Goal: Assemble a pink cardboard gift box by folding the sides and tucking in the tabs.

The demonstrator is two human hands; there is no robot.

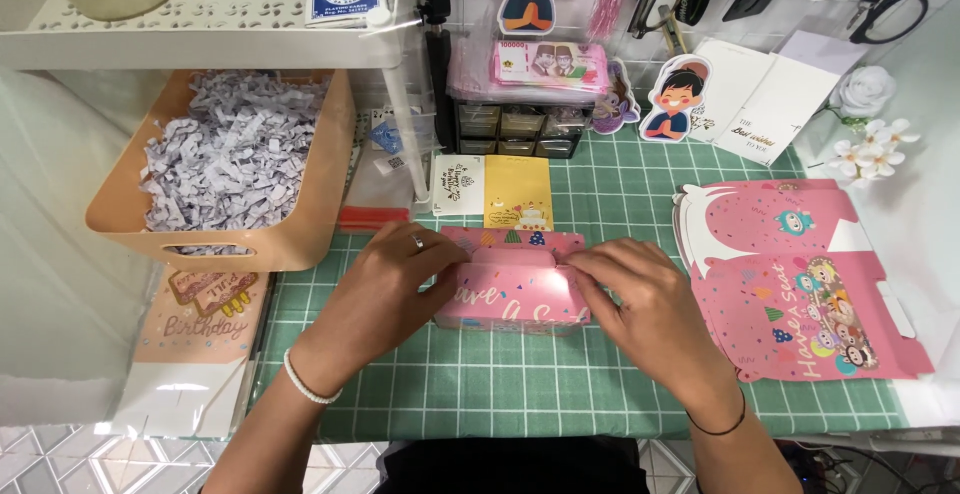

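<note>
Pressing down from both sides, my left hand (pixel 385 279) and right hand (pixel 650 299) clasp the small pink gift box (pixel 512 299), fingers closed on its folded top flaps. I see it sitting mid-way on the green cutting mat (pixel 520 384), with flat pink box blanks (pixel 800 284) lying well to the right and a tan bin of shredded paper (pixel 235 169) to the left.

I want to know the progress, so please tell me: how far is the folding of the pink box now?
Done: the pink box already stands folded into shape on the green cutting mat. In hand: the left hand and right hand press its top flaps together. Left: the top looks not fully closed, and flat pink box sheets lie unfolded to the right. The tub of shredded paper sits apart.
</note>
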